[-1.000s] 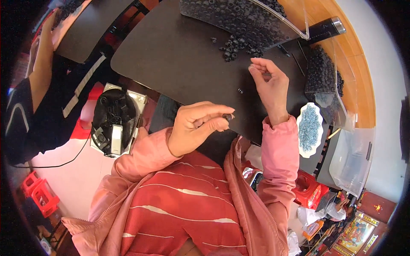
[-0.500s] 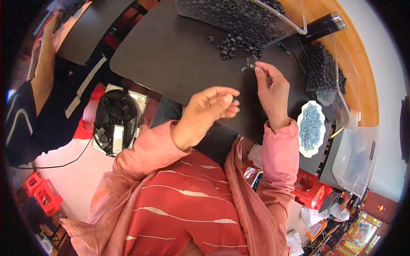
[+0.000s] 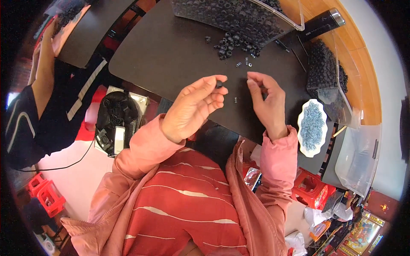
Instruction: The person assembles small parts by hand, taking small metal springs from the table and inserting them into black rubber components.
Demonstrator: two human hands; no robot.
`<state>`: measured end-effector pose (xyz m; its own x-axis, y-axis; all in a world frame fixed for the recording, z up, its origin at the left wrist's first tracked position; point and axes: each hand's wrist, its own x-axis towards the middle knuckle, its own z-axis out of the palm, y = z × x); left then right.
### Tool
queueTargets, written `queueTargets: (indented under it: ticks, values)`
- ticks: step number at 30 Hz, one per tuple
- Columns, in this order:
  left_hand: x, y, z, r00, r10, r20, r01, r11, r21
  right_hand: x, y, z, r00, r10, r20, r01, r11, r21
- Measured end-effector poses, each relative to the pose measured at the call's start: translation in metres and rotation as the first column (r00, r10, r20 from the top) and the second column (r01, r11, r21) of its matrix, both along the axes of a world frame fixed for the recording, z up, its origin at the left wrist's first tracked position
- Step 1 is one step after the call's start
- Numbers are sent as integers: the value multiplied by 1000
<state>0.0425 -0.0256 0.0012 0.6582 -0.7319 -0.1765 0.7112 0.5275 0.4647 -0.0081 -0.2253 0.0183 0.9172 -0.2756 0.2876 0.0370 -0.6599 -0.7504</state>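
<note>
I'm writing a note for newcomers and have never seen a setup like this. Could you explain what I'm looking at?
There is no machine here: these are a person's own bare hands. The view comes from a wide fisheye camera worn on the head, looking down, so straight edges bend and the corners go black.

The left hand pinches a small black part between thumb and fingers. The right hand is over the dark table; whether it holds anything is hard to tell.

On the table lie a heap of black parts, a few small springs, and a white scalloped dish filled with bluish pieces.
</note>
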Motion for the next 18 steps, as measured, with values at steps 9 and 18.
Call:
queueTargets:
  ticks: [9,18]
  values:
    - [-12,15,1,974,-109,-197,62,972,-228,-26,30,-1,997,62,-38,-68,985,-161]
    - [-24,14,3,971,-159,-179,123,972,-198,-39,36,1,999,-42,15,43,997,-66]
